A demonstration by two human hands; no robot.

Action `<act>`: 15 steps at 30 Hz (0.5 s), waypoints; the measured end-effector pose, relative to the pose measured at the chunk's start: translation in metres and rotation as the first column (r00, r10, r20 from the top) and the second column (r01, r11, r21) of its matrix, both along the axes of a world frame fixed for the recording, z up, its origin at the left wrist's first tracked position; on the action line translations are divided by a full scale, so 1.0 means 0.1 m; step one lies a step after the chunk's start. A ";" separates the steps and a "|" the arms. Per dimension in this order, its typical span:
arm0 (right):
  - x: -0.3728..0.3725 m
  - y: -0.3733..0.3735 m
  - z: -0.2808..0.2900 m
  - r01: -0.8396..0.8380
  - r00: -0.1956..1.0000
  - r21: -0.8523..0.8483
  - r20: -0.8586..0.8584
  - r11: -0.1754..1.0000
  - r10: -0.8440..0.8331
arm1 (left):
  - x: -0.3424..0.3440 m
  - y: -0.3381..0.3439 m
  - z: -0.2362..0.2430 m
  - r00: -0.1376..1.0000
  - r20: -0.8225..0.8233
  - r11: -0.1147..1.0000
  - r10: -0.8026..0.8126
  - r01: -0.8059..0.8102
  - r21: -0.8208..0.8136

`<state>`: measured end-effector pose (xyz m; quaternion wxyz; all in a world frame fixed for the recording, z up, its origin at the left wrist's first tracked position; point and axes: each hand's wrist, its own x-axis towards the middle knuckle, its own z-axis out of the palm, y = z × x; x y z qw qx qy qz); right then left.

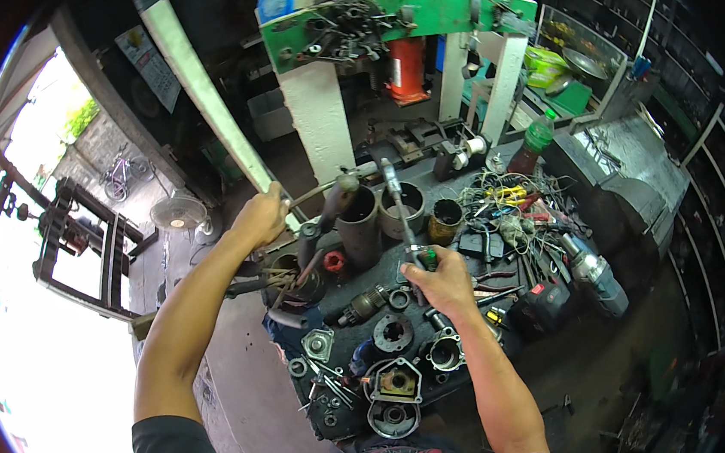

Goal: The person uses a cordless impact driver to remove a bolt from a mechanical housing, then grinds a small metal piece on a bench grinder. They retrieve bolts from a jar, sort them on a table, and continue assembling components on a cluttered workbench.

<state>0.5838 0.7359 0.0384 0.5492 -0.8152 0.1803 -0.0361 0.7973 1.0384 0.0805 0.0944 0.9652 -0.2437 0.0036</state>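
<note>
- Socket wrench (397, 197): long, metallic, slanting across our view in front of the open cylinders, above the bench.
- Our right hand (445, 284): wrapped around its lower end, thumb along the grip.
- Our left hand (262, 216): fingers curled, by the lower end of a pale post (210, 97) and a hammer (344, 192); we can't tell what it grips, if anything.
- Behind the wrench, we see a dark cylinder (361, 248) and a rusty can (442, 231) to its right.
- Nearer us on the dark bench (356, 280): geared shaft part (364, 305), round plate (393, 334), metal housing (446, 352), squarish housing (397, 382), loose bolts (338, 389).
- Right of the right hand: black battery pack (541, 305), blue-grey power drill (595, 277) just beside it.
- Beyond those: tangled wires (514, 222), green-capped bottle (535, 140).
- Far side: green beam (441, 16), hanging red container (407, 71).
- Far left, we get a fan (178, 211) and a bicycle (120, 175).
</note>
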 end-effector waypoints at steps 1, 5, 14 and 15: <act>0.01 -0.01 0.01 -0.005 1.000 -0.008 0.027 1.000 0.005 | -0.02 -0.02 -0.02 0.999 0.050 1.000 -0.012 0.013 -0.011; 0.01 -0.06 0.03 -0.072 0.997 -0.093 0.026 0.993 0.074 | -0.06 -0.03 -0.03 0.998 0.059 0.999 -0.035 0.035 -0.003; 0.14 -0.34 0.11 -0.047 0.952 0.191 0.306 0.981 -0.014 | -0.07 -0.02 -0.07 0.997 0.079 0.998 -0.018 0.022 -0.052; 0.21 -0.34 0.12 -0.107 0.931 0.229 0.365 0.967 0.016 | -0.08 -0.03 -0.07 0.997 0.076 0.998 0.008 -0.003 -0.062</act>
